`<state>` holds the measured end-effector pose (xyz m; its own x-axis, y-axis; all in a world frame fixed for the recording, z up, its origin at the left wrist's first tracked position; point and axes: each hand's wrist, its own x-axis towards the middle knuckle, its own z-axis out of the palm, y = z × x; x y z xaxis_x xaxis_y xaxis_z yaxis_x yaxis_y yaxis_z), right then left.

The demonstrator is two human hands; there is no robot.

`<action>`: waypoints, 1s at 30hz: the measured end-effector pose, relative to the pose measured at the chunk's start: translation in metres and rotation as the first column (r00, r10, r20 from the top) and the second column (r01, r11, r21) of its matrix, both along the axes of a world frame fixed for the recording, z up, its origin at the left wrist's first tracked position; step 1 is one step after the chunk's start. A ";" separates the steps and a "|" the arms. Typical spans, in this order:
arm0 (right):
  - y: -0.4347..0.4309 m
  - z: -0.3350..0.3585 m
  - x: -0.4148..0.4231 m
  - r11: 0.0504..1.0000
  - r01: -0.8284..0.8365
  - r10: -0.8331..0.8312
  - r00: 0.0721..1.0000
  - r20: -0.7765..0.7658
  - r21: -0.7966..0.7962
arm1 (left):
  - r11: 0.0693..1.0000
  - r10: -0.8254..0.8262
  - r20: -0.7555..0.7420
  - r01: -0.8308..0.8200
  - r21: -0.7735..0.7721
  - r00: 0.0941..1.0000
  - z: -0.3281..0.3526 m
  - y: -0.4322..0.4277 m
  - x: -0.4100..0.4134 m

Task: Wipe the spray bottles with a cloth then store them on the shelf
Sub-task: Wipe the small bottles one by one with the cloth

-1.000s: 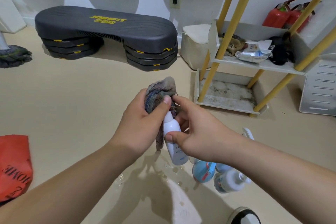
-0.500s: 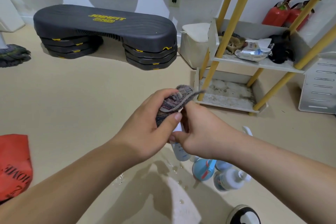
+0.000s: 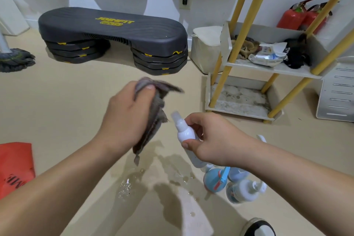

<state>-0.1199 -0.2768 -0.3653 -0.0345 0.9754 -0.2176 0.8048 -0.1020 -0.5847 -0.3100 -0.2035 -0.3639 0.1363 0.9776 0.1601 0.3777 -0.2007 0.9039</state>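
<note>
Left hand (image 3: 124,120): clenched round the bunched cloth (image 3: 151,119), just beside the bottle but apart from it.
Right hand (image 3: 214,138): fingers curled round the bottle (image 3: 185,132), which tilted over the wet floor (image 3: 134,184).
Wiping well: probably needed the fingers shifted so the cloth reached the covered body.
Shelf (image 3: 268,68): near, right.
</note>
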 end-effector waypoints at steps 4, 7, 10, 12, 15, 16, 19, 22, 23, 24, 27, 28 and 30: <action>0.002 -0.002 0.003 0.995 0.104 -0.104 0.994 -0.033 -0.001 | 0.983 0.007 0.185 0.028 -0.183 0.983 -0.004 0.001 -0.005; 0.002 -0.003 -0.004 0.994 0.101 -0.096 0.987 -0.126 0.036 | 0.905 -0.185 0.255 0.266 -0.332 0.949 -0.021 -0.025 0.017; 0.001 -0.002 -0.009 0.991 0.128 -0.116 0.970 -0.215 0.043 | 0.849 -0.145 0.351 0.298 -0.435 0.925 -0.028 -0.039 0.034; 0.002 0.001 -0.008 0.975 0.221 -0.201 0.925 -0.323 0.029 | 0.784 -0.048 0.436 0.304 -0.542 0.899 -0.030 -0.037 0.034; 0.005 0.003 0.000 0.907 0.419 -0.378 0.756 -0.535 -0.047 | 0.567 0.147 0.506 0.346 -0.747 0.850 -0.030 -0.042 0.034; 0.007 0.002 0.002 0.882 0.465 -0.419 0.700 -0.579 -0.076 | 0.508 0.160 0.521 0.383 -0.772 0.839 -0.030 -0.048 0.034; 0.011 -0.002 0.005 0.860 0.496 -0.460 0.648 -0.607 -0.123 | 0.433 0.202 0.627 0.505 -0.746 0.753 -0.027 -0.052 0.035; 0.010 0.000 0.005 0.890 0.437 -0.426 0.692 -0.583 -0.132 | 0.454 0.243 0.609 0.466 -0.759 0.755 -0.023 -0.044 0.034; 0.009 0.002 0.005 0.905 0.408 -0.400 0.708 -0.583 -0.125 | 0.456 0.237 0.572 0.430 -0.779 0.785 -0.022 -0.042 0.033; 0.008 0.004 0.006 0.917 0.382 -0.374 0.711 -0.595 -0.119 | 0.457 0.222 0.532 0.395 -0.797 0.817 -0.021 -0.041 0.032; 0.009 0.007 0.008 0.919 0.366 -0.363 0.648 -0.669 -0.145 | 0.436 0.202 0.453 0.334 -0.835 0.868 -0.019 -0.040 0.029; 0.009 0.007 0.008 0.918 0.366 -0.367 0.639 -0.676 -0.152 | 0.424 0.200 0.447 0.335 -0.841 0.872 -0.018 -0.040 0.029; 0.010 0.007 0.010 0.925 0.353 -0.352 0.655 -0.669 -0.141 | 0.384 0.167 0.443 0.356 -0.852 0.881 -0.018 -0.039 0.028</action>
